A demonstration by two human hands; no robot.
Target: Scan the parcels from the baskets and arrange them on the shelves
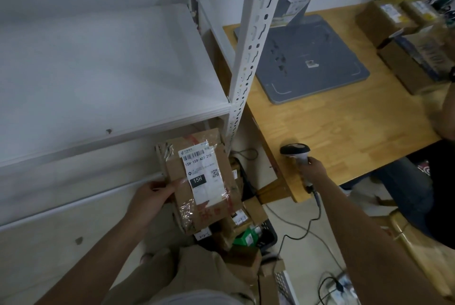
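Your left hand (150,196) pinches the labelled cardboard parcel (200,181) at its left edge. Your right hand (314,169) is wrapped around the scanner (296,154) handle.

Brown cardboard parcel (197,181) — white label up, tilted — above the black basket (267,235).

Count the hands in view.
2. The left hand grips a labelled cardboard parcel near the shelves; the right hand grips a scanner beside the table. Others may be hidden.
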